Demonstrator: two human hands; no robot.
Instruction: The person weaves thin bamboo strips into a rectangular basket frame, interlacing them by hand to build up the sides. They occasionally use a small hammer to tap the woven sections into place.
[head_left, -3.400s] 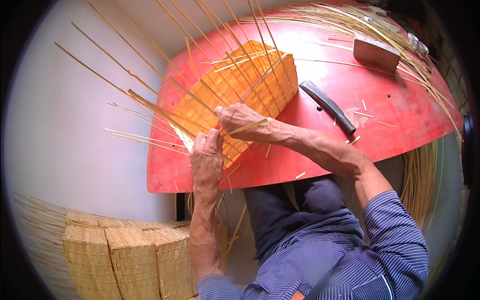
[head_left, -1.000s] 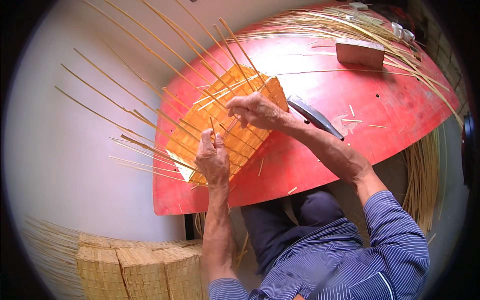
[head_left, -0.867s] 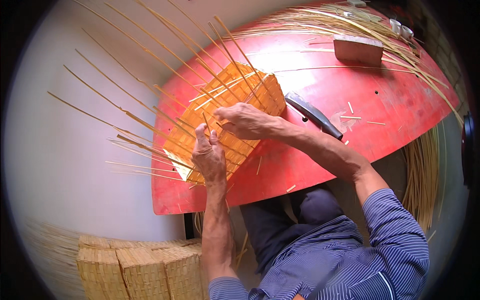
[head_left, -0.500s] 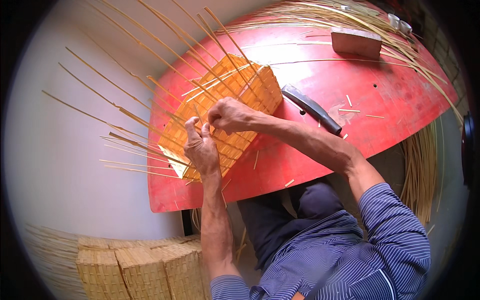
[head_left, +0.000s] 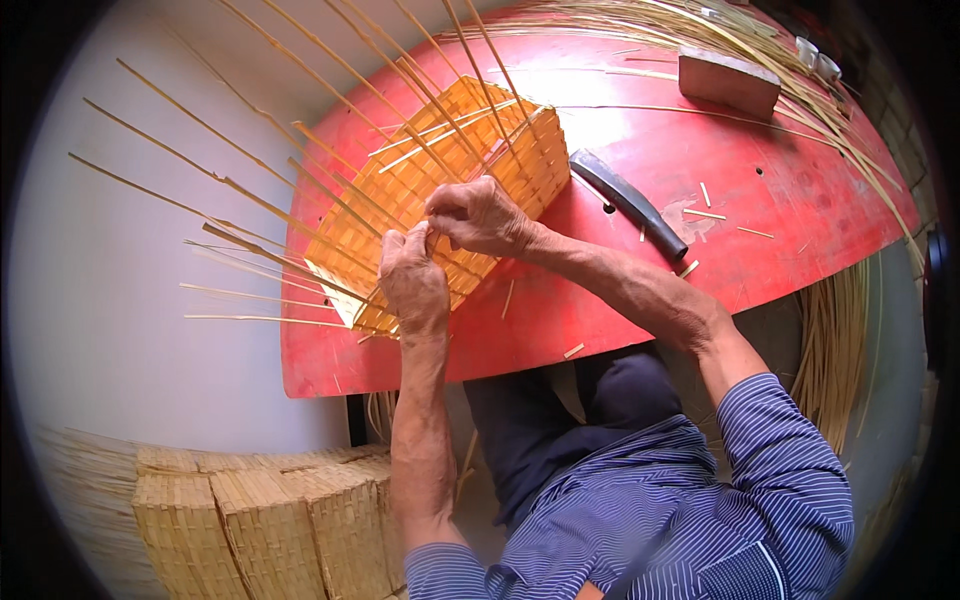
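A yellow woven bamboo basket (head_left: 530, 160) lies tilted on the red tabletop (head_left: 820, 200), long upright strips fanning out from it toward the wall. My left hand (head_left: 413, 280) is closed at the basket's near left part, fingertips raised. Just above and right of it, my right hand (head_left: 478, 215) is closed in a pinch, its fingertips meeting those of the left. Whatever is between the fingertips is hidden, probably small. A dark curved tool with a tubular handle (head_left: 640, 215) rests right of the basket, among short cut bamboo scraps (head_left: 704, 214).
A brick (head_left: 728, 80), loose long strips (head_left: 570, 22) and white cups (head_left: 826, 65) lie along the table's far side. A white wall (head_left: 150, 300) is at left, with stacked woven pieces (head_left: 270, 510) below. More strips (head_left: 830, 330) hang under the table's right.
My left fingers have curled from a raised, spread pose and met my right hand's. The basket and table appear higher in the picture than half a second ago.
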